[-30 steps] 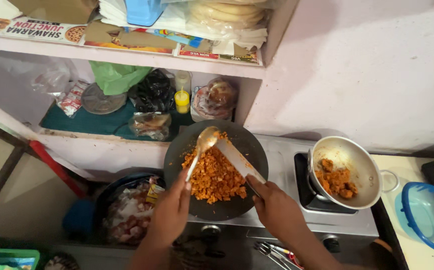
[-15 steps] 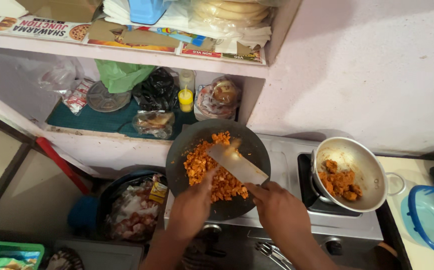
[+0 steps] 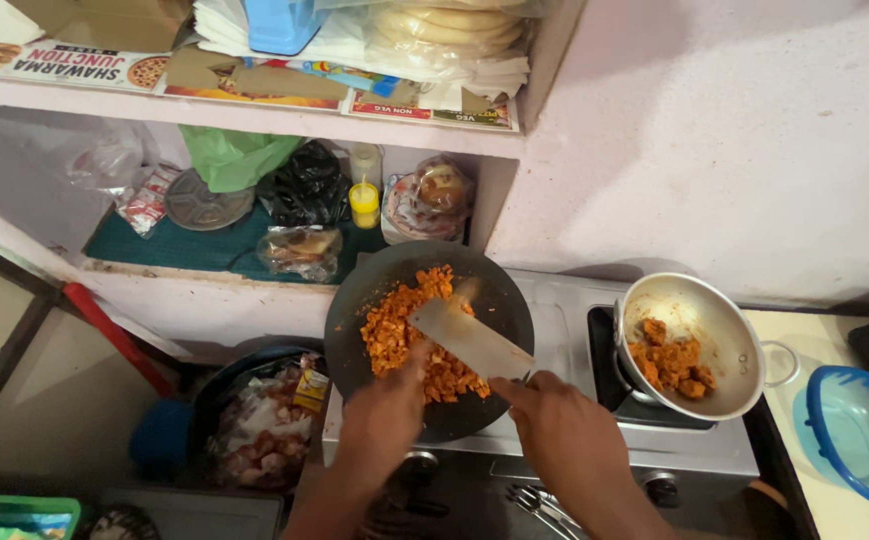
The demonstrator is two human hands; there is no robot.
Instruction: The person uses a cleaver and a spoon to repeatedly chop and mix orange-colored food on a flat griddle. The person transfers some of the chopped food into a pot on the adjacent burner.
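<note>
Over the dark pan (image 3: 500,300), both hands (image 3: 475,420) work a flat blade (image 3: 470,338).

Spoon (image 3: 467,292) blurred; blue lid (image 3: 860,440) cut off

pan (image 3: 500,300) left of bowl (image 3: 730,330)
</note>
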